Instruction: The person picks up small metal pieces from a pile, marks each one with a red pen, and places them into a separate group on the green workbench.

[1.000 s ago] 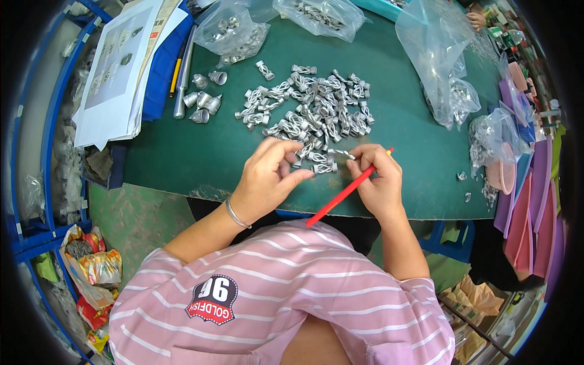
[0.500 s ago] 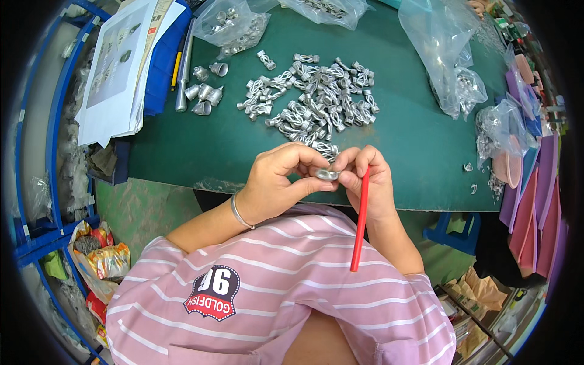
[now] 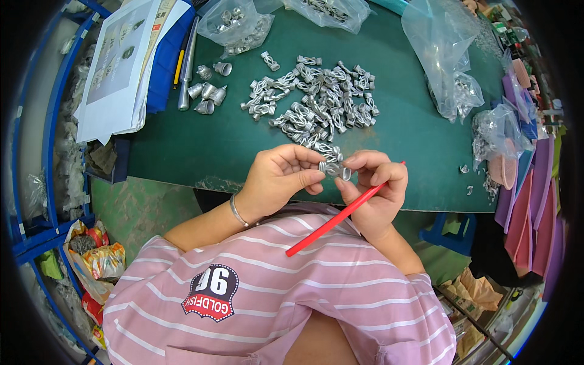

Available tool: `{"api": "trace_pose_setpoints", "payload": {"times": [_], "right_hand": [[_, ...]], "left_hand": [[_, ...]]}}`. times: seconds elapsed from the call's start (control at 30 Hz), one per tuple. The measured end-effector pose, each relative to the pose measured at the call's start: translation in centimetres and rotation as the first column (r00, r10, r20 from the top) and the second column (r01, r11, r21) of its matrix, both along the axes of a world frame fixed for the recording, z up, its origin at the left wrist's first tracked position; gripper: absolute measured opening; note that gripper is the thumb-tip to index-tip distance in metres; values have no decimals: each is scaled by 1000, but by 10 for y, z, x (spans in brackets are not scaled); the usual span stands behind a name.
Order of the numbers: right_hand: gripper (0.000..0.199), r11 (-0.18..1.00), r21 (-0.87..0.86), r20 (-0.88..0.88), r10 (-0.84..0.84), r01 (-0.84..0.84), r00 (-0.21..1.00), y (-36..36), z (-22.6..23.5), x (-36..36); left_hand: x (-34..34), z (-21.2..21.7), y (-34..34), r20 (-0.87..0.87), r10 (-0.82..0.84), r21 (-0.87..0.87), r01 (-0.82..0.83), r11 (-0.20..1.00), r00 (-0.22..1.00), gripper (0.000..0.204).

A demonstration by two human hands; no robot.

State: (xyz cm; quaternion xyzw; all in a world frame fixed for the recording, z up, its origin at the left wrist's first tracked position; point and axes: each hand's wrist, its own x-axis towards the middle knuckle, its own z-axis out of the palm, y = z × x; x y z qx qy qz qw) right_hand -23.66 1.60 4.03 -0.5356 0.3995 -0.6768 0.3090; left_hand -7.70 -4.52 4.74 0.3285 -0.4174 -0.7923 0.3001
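My left hand (image 3: pixel 274 179) pinches a small silver metal fitting (image 3: pixel 334 170) with a threaded end, over the table's near edge. The fitting's other end points toward my right hand (image 3: pixel 378 191), whose thumb and forefinger close in at it. A slim red stick (image 3: pixel 331 225) is held in that same right hand, slanting down and left across my shirt. Just beyond my fingers lies a pile of similar silver fittings (image 3: pixel 328 97), with twisted open bars and threaded ends. Whether the right fingertips press on the fitting is hard to tell.
Several silver cone-shaped caps (image 3: pixel 210 91) lie left of the pile, near a metal rod (image 3: pixel 186 73) and a yellow pen (image 3: pixel 179 68). Papers (image 3: pixel 115 73) rest over a blue bin. Plastic bags of parts (image 3: pixel 240 36) stand at the back; more bags (image 3: pixel 447 61) are on the right.
The red stick has swung from nearly upright to a slant toward the lower left. The fitting has turned in my fingers, showing its threaded end, and my right hand has rotated.
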Motion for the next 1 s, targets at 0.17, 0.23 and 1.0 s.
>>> {"api": "trace_pose_setpoints", "payload": {"times": [0.17,0.23,1.0], "right_hand": [[40,998,-55,-193,22,-33,981,0,1,4],[38,995,-29,-263,85,-96,961,-3,12,2],[30,991,131,-121,26,-10,992,-4,-16,-20]], "left_hand": [[-1,-9,-2,-168,-88,287,134,948,982,24],[-2,-11,-5,-279,-76,425,194,884,957,31],[-4,-2,-2,216,-120,47,113,992,969,21]]}}
